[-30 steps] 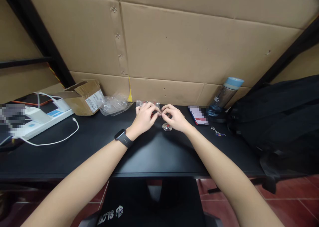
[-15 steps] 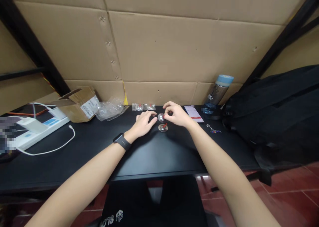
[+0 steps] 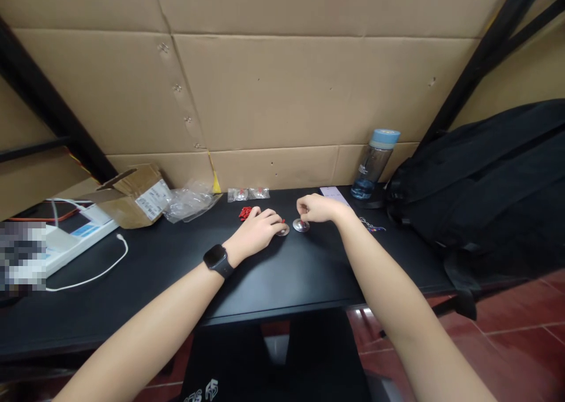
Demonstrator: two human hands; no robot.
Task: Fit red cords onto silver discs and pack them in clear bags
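Two small silver cymbals with red cords at their centres are side by side at the black table's surface. The fingers of my left hand [image 3: 259,231], which wears a black watch, close on the red cord of the left cymbal [image 3: 283,232]. My right hand [image 3: 318,208] pinches the red cord of the right cymbal [image 3: 301,226]. A narrow gap separates the two discs. Just behind my left hand lies a red bundle [image 3: 245,213], partly hidden by the fingers; I cannot make out what it is.
Clear packets [image 3: 248,194] with similar discs lie at the back, beside crumpled plastic [image 3: 189,202] and an open cardboard box [image 3: 136,196]. A white power strip [image 3: 75,240] is left. Phone [image 3: 334,195], keychain [image 3: 373,225], water bottle [image 3: 373,165] and black backpack [image 3: 489,196] are right.
My left hand has gone from open to gripping a cymbal's cord. The cymbals, earlier one behind the other, are now side by side. The red bundle has come into sight.
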